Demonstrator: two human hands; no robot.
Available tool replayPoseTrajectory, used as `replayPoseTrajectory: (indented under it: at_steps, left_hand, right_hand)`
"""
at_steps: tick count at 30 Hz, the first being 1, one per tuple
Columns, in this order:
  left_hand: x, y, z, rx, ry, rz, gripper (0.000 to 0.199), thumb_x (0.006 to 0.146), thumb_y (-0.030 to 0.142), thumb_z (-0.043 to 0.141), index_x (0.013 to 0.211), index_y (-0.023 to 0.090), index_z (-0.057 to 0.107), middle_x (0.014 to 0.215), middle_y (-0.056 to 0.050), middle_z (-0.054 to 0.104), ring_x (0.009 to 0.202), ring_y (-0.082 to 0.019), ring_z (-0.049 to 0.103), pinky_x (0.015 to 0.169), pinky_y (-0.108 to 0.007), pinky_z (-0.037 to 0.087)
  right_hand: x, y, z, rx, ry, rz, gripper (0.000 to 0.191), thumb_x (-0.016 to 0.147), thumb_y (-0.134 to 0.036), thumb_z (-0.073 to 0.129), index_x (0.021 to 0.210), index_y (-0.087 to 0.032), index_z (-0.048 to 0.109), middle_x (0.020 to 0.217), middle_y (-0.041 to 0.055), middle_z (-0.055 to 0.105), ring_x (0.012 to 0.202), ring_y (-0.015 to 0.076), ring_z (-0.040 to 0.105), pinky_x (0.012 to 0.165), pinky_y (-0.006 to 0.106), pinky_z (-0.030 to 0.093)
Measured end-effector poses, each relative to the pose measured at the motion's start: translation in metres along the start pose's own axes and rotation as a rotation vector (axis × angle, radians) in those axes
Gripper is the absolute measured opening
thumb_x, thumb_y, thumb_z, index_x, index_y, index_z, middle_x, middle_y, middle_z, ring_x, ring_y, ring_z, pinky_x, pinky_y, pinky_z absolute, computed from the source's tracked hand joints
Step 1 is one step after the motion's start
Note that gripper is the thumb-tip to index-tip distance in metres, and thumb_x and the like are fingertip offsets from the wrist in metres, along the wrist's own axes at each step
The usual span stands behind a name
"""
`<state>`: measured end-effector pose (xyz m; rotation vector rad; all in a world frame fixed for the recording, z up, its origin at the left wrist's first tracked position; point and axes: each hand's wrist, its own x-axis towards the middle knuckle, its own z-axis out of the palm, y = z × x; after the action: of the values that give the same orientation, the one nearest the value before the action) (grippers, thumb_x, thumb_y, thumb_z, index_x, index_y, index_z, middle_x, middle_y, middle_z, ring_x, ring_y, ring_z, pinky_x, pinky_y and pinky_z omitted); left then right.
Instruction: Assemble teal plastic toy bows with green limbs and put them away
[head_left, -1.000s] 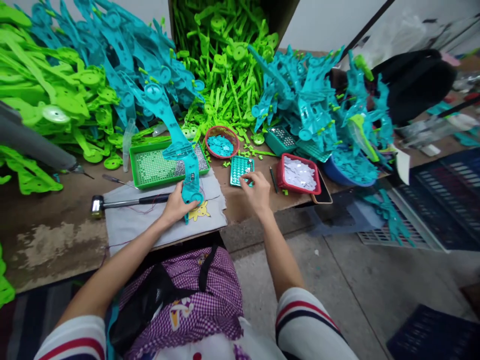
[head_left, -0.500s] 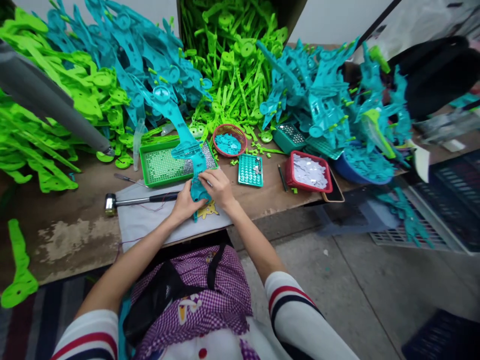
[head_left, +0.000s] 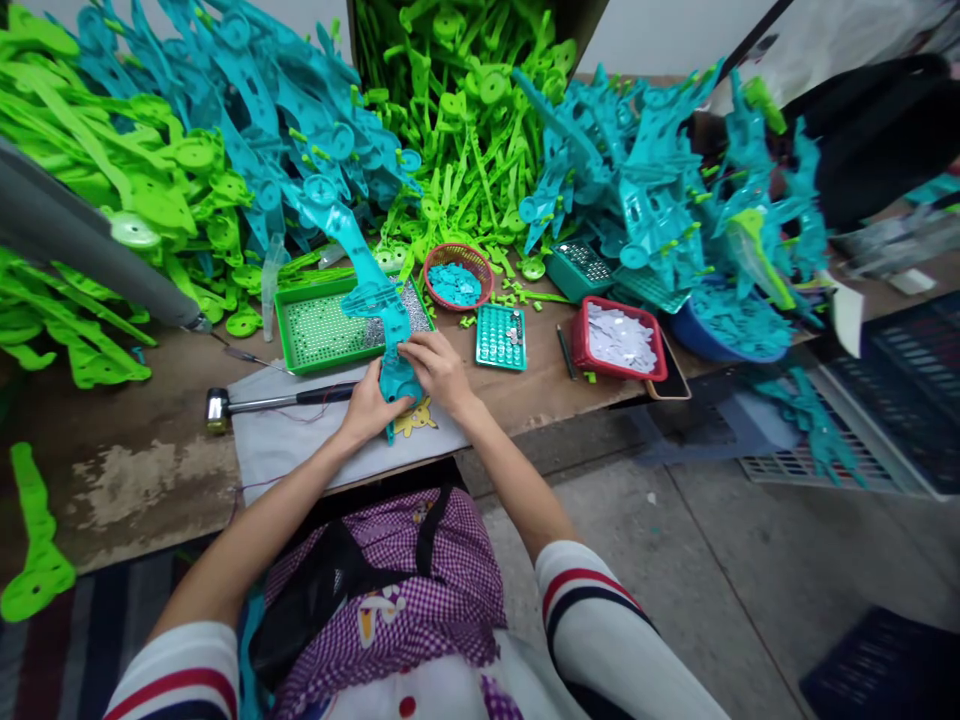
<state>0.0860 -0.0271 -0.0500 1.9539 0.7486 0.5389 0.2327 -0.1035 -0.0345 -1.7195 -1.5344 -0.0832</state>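
A long blue plastic part point(head_left: 365, 268) slants up and away from the cloth's edge, its near end between my hands. My left hand point(head_left: 369, 404) is closed around the near end from the left, thumb across its lower part. On the right side, my right hand point(head_left: 439, 370) has its fingers pressed together at the part's edge; anything small between the fingertips is hidden. Beneath lies a grey cloth point(head_left: 281, 450) with a yellow cartoon figure point(head_left: 415, 418). Just behind the part stands a green tray point(head_left: 319, 330) with small metal pieces.
A hammer point(head_left: 281, 400) and a screwdriver point(head_left: 255, 358) lie left. Behind are a red basket point(head_left: 458, 278), a teal tray point(head_left: 501, 338) and a red box point(head_left: 616, 340). Big heaps of green parts point(head_left: 469, 130) and blue parts point(head_left: 645, 180) line the back. A grey pole point(head_left: 97, 235) crosses left.
My right hand has shifted very slightly up along the blue part. My left hand still holds it in nearly the same place. The view has moved a little.
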Motion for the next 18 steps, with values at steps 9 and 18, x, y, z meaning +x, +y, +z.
replayPoseTrajectory:
  at_steps: [9,18]
  left_hand:
    - [-0.001,0.004,-0.001,0.002,0.041,-0.003,0.061,0.063,0.030,0.077,0.116,0.018,0.049,0.097,-0.005,0.069,0.083,-0.024,0.068,0.073,-0.034,0.054]
    - [-0.001,0.010,-0.003,-0.002,0.025,-0.053,0.059,0.061,0.033,0.077,0.112,0.019,0.050,0.090,-0.003,0.069,0.079,-0.023,0.067,0.072,-0.033,0.053]
  right_hand:
    - [-0.018,-0.018,-0.004,-0.255,-0.167,0.004,0.050,0.092,-0.011,0.043,0.140,-0.023,0.053,0.132,0.0100,0.063,0.125,0.0226,0.054,0.107,0.043,0.042]
    - [-0.081,0.039,-0.081,-0.391,0.010,0.578,0.027,0.087,-0.018,0.048,0.097,-0.020,0.073,0.101,0.0109,0.070,0.099,0.0256,0.062,0.085,0.041,0.045]
